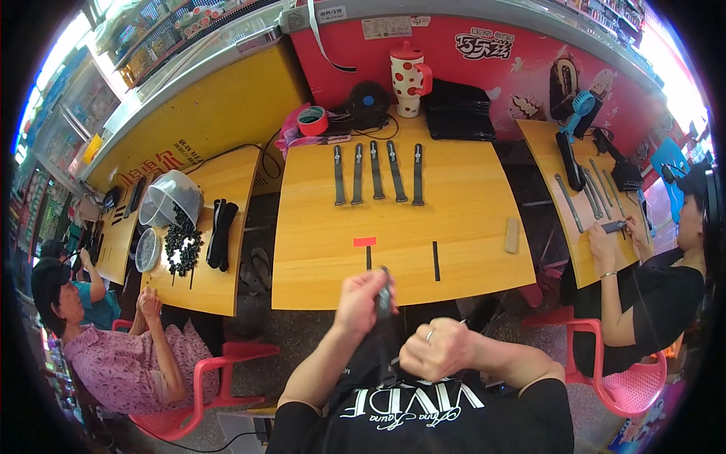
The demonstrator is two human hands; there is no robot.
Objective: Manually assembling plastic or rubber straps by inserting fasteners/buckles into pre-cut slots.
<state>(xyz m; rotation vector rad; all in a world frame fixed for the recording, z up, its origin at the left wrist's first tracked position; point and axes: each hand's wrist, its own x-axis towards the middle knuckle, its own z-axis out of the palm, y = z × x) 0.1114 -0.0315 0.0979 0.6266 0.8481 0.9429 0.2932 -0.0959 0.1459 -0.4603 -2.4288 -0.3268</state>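
Note:
My left hand (358, 303) is closed around the upper part of a dark strap (383, 296), which hangs down in front of my black shirt. Close to the strap's lower end, my right hand (437, 349), with a ring on one finger, is curled into a fist. What it grips, if anything, is hidden by the fingers. Beyond both hands, several similar dark straps (376, 175) lie side by side on the wooden table (469, 197), their rounded black heads pointing away from me.
On the table are a red piece of tape (364, 242), black strips (436, 261) and a tan block (512, 235). Farther back stand a spotted tumbler (407, 82), black pouches (458, 111) and a tape roll (312, 120). People sit at side tables; one has a tipped bin (172, 198) spilling black pieces.

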